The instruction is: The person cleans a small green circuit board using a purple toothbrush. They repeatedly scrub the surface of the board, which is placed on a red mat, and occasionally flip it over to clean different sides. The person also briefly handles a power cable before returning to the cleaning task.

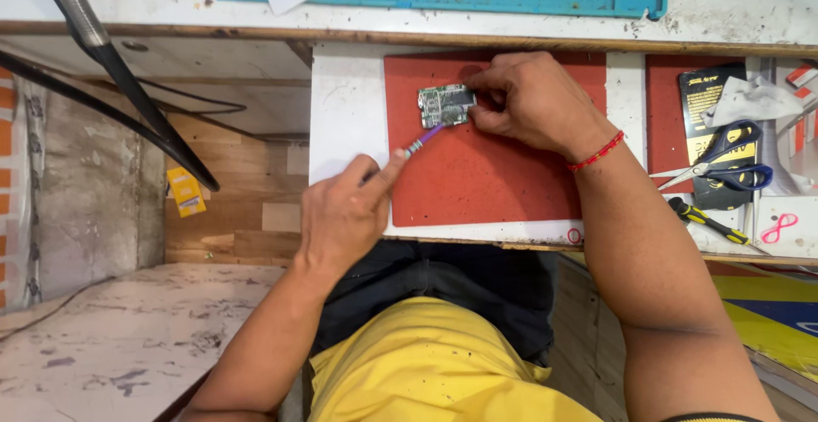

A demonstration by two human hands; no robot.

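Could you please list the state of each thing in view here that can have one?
Circuit board: bare, flat on the red mat, pinned by the right hand.
Purple-tipped tool: gripped in the left hand, tip at the board's edge.
Scissors: blades open, lying untouched.
Yellow-and-black screwdriver: lying flat, untouched.

The white worktop (345, 115) carries a red mat (477, 183) across its middle, reaching nearly to the near edge. A second red mat (663, 107) lies toward the right edge, with a black packet (707, 90) on it. Blue-handled scissors (724, 165) and a yellow-and-black screwdriver (707, 220) lie near the right near corner.
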